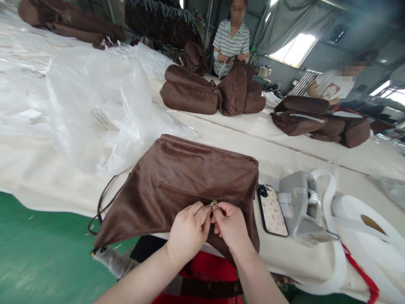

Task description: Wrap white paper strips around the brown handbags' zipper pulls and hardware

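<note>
A brown leather bag (202, 169) lies across the near edge of the table, one corner hanging over on the left. Along its front runs a zipper (183, 191) with a small metal zipper pull (214, 202) at the right end. My left hand (190, 223) is closed, thumb and finger pinched at that pull. From the other side my right hand (230, 223) pinches at the same spot, its fingertips touching those of the left. The fingers cover most of the pull. A thin brown strap (104, 200) loops out past the bag's left side.
Clear plastic bags (95, 105) pile up at the left. A phone (272, 211), a grey tape dispenser (300, 207) and a white tape roll (363, 223) lie at the right. More brown bags (190, 90) lie farther back, where two people (232, 42) stand.
</note>
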The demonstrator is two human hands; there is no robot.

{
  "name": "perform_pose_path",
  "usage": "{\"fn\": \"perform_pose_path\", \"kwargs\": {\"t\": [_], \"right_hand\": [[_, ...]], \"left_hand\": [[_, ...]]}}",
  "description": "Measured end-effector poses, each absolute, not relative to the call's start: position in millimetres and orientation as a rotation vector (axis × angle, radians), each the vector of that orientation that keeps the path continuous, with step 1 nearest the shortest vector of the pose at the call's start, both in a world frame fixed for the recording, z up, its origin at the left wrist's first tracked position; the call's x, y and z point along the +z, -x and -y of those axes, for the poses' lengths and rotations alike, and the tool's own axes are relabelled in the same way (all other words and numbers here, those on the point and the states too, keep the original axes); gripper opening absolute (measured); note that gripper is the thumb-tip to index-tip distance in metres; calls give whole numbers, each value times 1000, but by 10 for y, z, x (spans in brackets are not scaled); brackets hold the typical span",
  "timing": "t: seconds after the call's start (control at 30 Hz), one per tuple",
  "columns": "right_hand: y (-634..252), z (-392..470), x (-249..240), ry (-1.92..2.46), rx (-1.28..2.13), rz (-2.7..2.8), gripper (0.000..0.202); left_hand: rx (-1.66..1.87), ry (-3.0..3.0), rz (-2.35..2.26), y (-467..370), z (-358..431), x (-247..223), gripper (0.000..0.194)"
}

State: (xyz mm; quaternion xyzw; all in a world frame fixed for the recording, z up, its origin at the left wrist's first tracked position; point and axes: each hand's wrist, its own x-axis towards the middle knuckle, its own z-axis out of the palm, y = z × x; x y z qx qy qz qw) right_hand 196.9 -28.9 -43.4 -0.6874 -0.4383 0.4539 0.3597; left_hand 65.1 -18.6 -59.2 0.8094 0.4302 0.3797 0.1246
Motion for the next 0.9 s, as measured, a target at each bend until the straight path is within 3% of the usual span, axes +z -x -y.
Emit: {"fn": "perform_pose_path", "kwargs": {"t": [0.37, 0.53, 0.63, 0.73, 0.9], "right_hand": [[-2014, 320, -430, 1681, 1207, 1137, 32], [-2013, 326, -431, 1635, 1203, 1111, 29], [-2015, 336, -426, 1577, 1228, 1081, 28], [-2017, 341, -429, 1555, 1226, 1100, 27], [-2014, 324, -467, 1616, 1195, 1139, 24]], "left_hand": [[979, -2715, -1154, -655, 209, -639, 23], [974, -2179, -1218, -596, 131, -477, 26], [771, -1748, -1279, -586, 25, -352, 35], [576, -1612, -1209, -600, -51, -309, 38], [549, -1507, -1173, -614, -87, -354, 39]]}}
